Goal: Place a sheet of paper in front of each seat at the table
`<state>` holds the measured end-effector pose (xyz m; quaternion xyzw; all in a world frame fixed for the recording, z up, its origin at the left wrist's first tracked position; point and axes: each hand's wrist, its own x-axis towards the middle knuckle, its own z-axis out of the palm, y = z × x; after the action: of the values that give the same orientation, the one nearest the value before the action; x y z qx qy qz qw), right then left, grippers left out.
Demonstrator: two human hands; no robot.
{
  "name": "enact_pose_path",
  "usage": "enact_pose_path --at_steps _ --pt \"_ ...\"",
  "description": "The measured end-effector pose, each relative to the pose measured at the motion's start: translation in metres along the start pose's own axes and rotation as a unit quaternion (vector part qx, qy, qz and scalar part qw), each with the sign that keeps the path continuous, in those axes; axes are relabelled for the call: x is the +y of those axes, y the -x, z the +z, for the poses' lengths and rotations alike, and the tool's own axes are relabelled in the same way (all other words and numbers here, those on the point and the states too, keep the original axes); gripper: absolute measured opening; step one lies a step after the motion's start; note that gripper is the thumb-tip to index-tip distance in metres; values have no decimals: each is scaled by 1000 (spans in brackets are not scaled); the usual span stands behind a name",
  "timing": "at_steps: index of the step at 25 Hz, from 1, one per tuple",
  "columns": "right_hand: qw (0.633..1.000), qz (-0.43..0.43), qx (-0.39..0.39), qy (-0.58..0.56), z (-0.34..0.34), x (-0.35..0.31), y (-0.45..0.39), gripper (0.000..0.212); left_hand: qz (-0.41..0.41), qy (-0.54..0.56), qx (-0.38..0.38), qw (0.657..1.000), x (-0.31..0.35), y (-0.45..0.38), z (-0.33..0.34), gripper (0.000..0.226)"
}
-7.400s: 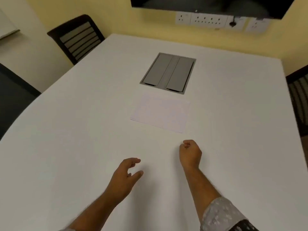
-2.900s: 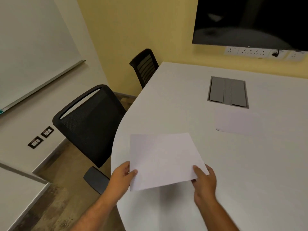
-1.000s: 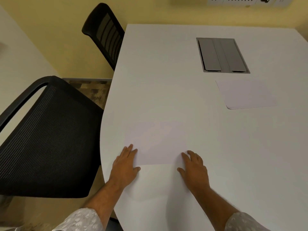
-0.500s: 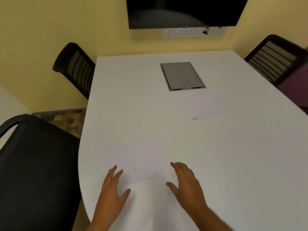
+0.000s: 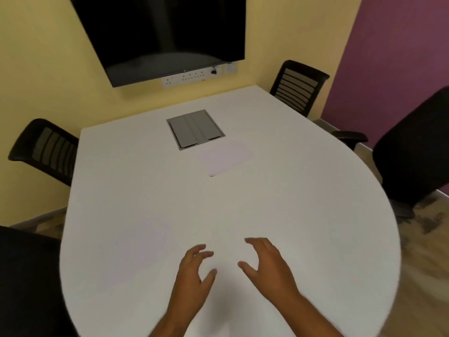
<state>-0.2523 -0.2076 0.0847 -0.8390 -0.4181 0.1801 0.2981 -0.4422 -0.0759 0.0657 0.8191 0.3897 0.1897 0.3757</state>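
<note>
A placed sheet of paper [image 5: 136,259] lay flat on the white table [image 5: 303,215], faint against the top, just to the left of the left hand [image 5: 194,276] and a little beyond it, near the table's curved edge. It sat in front of the near-left chair [image 5: 26,283], whose dark back filled the corner beside that hand. Neither hand touched it.

The stack of paper [image 5: 226,158] rested well ahead of both hands, slightly to the right of the right hand's line, just this side of the grey cable hatch [image 5: 195,128] set into the tabletop.

The left hand hovered over the table with fingers loosely curled and parted, holding nothing. The right hand [image 5: 269,266] was close beside it, apart from it, fingers spread and slightly bent, palm down, also empty. Whether either palm actually met the surface I could not tell, as both were blurred.

Farther out from the hands, a slatted chair [image 5: 46,149] stood at the far left, another slatted chair [image 5: 298,86] at the far right, and a dark padded chair [image 5: 413,152] nearer on the right. A black screen [image 5: 165,35] hung on the yellow wall beyond the table, with a socket strip [image 5: 192,76] beneath it.
</note>
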Motion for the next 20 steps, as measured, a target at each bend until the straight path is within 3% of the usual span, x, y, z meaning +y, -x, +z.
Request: enact_pose_path --at_steps 5,12,20 --pt "999 -10 -9 -41 -96 86 44 57 20 18 29 999 116 25 85 33" --pt "997 19 9 -78 -217 212 100 52 65 1 -19 998 238 51 197 36" --pt "998 8 48 -44 -313 299 47 46 48 63 -25 997 303 -20 292 36"
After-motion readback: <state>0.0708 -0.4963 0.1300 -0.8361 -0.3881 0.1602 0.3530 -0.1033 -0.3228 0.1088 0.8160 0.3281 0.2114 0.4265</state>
